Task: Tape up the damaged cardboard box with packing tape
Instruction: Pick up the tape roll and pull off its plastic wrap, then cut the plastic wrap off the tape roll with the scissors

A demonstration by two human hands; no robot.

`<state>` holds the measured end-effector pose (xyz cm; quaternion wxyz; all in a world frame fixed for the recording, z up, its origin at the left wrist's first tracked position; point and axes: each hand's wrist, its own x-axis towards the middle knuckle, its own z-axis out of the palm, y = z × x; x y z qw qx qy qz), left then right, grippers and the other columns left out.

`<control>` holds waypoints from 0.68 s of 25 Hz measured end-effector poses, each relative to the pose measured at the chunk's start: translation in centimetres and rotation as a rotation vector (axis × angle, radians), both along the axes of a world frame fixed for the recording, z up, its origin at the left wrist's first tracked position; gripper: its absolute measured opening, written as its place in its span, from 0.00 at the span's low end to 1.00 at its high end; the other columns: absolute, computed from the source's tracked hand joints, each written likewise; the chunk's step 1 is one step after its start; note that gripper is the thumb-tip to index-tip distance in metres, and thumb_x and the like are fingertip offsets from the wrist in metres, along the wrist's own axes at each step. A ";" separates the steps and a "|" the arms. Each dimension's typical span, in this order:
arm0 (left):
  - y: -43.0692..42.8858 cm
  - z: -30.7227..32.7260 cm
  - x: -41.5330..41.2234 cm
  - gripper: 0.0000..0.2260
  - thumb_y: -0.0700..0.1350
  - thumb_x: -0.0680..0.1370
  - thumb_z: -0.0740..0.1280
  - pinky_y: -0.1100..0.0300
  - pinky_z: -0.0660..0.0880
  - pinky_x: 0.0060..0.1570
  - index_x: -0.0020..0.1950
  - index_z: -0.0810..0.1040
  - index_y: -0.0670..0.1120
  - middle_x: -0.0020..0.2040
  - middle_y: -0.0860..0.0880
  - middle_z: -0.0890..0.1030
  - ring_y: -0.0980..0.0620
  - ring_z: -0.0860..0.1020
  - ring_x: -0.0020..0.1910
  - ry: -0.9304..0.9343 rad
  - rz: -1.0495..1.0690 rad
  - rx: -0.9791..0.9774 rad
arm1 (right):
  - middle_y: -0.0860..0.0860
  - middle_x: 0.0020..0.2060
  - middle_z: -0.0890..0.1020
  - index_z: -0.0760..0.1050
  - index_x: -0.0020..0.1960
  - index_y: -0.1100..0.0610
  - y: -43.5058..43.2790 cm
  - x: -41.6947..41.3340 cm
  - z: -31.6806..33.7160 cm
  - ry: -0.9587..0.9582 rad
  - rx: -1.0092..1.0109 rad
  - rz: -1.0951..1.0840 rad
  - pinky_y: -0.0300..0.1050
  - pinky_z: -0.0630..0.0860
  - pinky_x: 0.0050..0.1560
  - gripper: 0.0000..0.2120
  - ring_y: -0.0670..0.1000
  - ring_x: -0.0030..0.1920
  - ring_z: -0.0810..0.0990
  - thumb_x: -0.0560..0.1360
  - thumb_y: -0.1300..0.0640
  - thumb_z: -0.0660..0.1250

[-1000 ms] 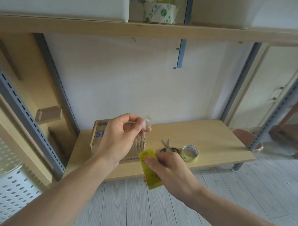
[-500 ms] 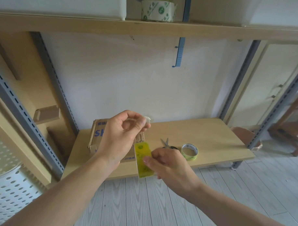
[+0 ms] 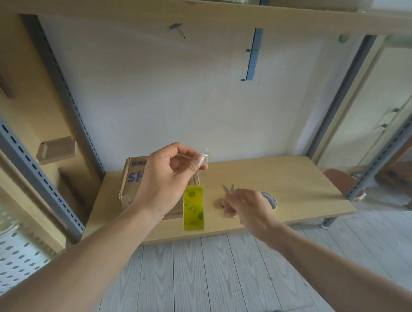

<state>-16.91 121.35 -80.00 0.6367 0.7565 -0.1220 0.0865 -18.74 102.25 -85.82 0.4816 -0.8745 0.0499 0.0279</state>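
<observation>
Left hand: we are holding our left hand point(image 3: 166, 180) up in front of the box. Its thumb and forefinger are pinching the free end of the clear tape point(image 3: 204, 155), and the other fingers are curling loosely toward the palm.

Packing tape: the yellow-green roll point(image 3: 194, 208) is hanging edge-on just below the left hand, in front of the right end of the box. It seems to be hanging by the clear strip, which we can hardly see.

Right hand: our right hand point(image 3: 244, 205) is hovering low over the scissors point(image 3: 228, 188). It is blurred, so we cannot tell if its fingers are gripping the handles.

Scissors: they are lying on the lower shelf point(image 3: 293, 182), and their blade tips are pointing toward the wall.

Cardboard box: the cardboard box point(image 3: 132, 183) is sitting at the left end of the lower shelf, partly hidden behind the left hand and showing blue letters.

Second roll: another tape roll point(image 3: 271, 200) is lying flat on the shelf just right of the right hand.
</observation>
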 end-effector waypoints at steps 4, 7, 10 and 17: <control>-0.4 -0.4 2.8 0.04 0.46 0.79 0.72 0.53 0.82 0.52 0.47 0.81 0.46 0.42 0.51 0.87 0.54 0.86 0.45 0.027 0.011 0.047 | 0.48 0.31 0.76 0.74 0.37 0.54 -2.6 6.9 -4.7 0.131 -0.418 -0.096 0.41 0.62 0.26 0.12 0.48 0.30 0.72 0.78 0.54 0.60; -1.1 -0.9 5.4 0.05 0.48 0.79 0.71 0.56 0.82 0.45 0.47 0.81 0.46 0.41 0.53 0.87 0.52 0.86 0.43 0.052 0.026 0.080 | 0.52 0.40 0.78 0.77 0.53 0.59 -3.5 11.6 -9.5 0.259 -0.571 -0.092 0.41 0.66 0.29 0.13 0.54 0.37 0.77 0.80 0.52 0.58; -1.9 -2.0 8.4 0.06 0.48 0.79 0.72 0.55 0.82 0.48 0.47 0.81 0.46 0.42 0.54 0.87 0.52 0.86 0.45 0.055 0.007 0.079 | 0.56 0.55 0.78 0.72 0.67 0.58 -3.2 15.1 -13.4 0.289 -0.665 -0.115 0.45 0.74 0.43 0.20 0.58 0.52 0.80 0.80 0.48 0.60; -1.7 -5.0 13.1 0.06 0.49 0.77 0.72 0.46 0.81 0.56 0.47 0.81 0.46 0.44 0.52 0.88 0.48 0.86 0.49 0.112 -0.038 0.050 | 0.54 0.57 0.79 0.76 0.63 0.54 -4.4 18.6 -18.4 0.336 -0.842 -0.178 0.45 0.72 0.43 0.17 0.57 0.57 0.80 0.77 0.48 0.64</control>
